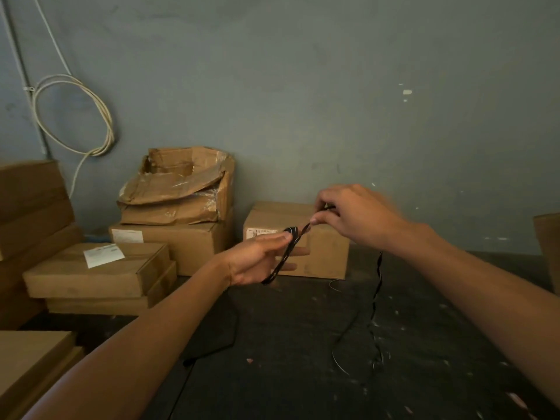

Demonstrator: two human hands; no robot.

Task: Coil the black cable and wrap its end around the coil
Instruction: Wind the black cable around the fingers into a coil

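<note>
- Above dark floor (303, 374), left hand (257, 262) pinches a flattened black coil (280, 259).
- At two o'clock, right hand (354, 216) nips the thin cable (377, 286); slack dangles wavy.

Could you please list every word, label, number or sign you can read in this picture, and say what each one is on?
No text can be read.
White label on the flat cardboard box at left: print too blurred.
Label on the box behind the hands: too small and blurred.
Pale label on the box under the crumpled carton: too faint.
</note>
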